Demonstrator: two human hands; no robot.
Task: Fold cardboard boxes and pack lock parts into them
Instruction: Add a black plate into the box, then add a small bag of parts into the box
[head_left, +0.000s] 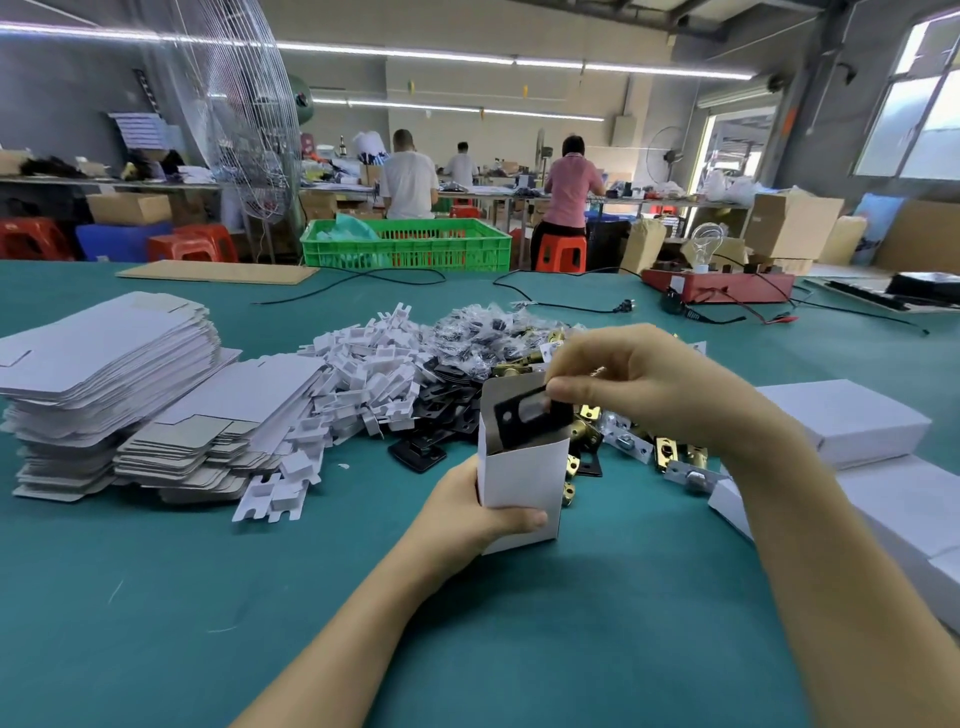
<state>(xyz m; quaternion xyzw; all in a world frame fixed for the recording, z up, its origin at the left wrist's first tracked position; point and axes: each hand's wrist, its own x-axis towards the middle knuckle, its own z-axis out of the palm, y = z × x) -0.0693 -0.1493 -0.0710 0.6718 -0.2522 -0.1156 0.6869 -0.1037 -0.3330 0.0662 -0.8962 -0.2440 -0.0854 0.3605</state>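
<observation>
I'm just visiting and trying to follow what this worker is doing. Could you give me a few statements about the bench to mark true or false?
1. The left hand grips an open white box. True.
2. The right hand is empty. False: it pinches a black plate at the box's mouth.
3. Flat box blanks are stacked to the left. True.
4. The table is red. False: it is teal.
5. The finished white boxes lie to the right. True.
</observation>
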